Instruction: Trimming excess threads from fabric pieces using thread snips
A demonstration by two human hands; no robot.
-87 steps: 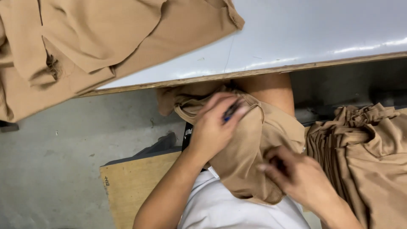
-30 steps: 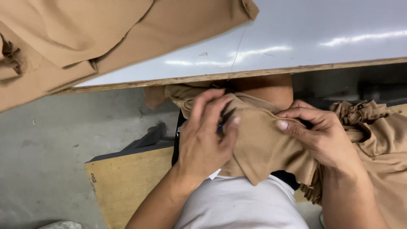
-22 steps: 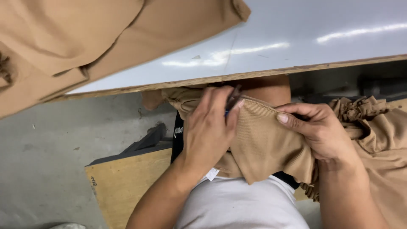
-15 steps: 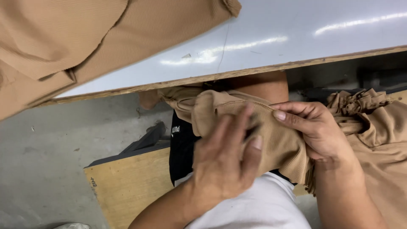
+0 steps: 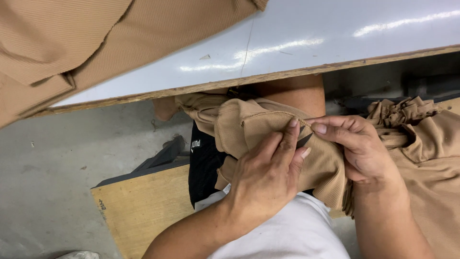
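Left hand shifted up garment; fingers clamp small dark blade, tip up-right; right hand pinches hem.

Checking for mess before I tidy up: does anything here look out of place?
Little stands out. A small scrap and a loose thread lie on the white table. More tan cloth is bunched beside the right hand.

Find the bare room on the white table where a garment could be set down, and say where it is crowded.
The white table is bare across its middle and right, between the tan fabric pile and its wooden front edge. The far left is crowded. Below, both hands and a tan garment fill the lap.
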